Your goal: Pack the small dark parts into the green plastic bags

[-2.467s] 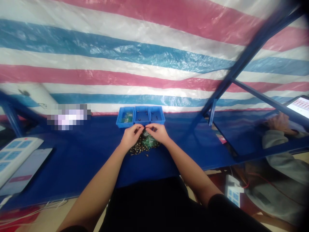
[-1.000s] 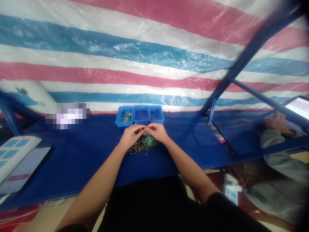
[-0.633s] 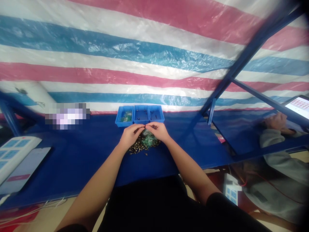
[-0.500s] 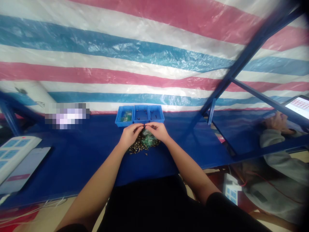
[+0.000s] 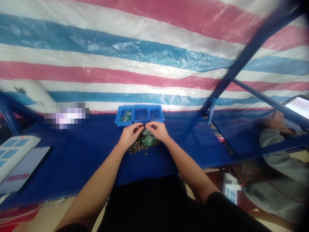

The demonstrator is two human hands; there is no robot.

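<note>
My left hand [image 5: 130, 134] and my right hand [image 5: 158, 130] meet fingertip to fingertip, both closed in a pinch. Whatever sits between them is dark and too small to name. Just beneath lies a heap of small brass-and-black metal parts [image 5: 136, 147], with crumpled green-tinted clear plastic [image 5: 149, 139] on its right side. Beyond my fingers stand three joined blue bins. Green plastic pieces lie in the left bin [image 5: 117, 120], while a few small dark parts lie in the middle bin [image 5: 141, 108] and the right bin [image 5: 162, 116].
The blue tabletop [image 5: 91, 161] carries a white power strip [image 5: 16, 145] and a phone [image 5: 26, 170] at the left. A blue metal frame [image 5: 217, 87] rises on the right. Past it, a person in a grey sleeve [image 5: 272, 140] sits near a tablet [image 5: 299, 106]. Striped sheeting [image 5: 135, 61] hangs behind.
My fingers shift very slightly at the pinch above the heap. The bins and the heap stay as they were.
</note>
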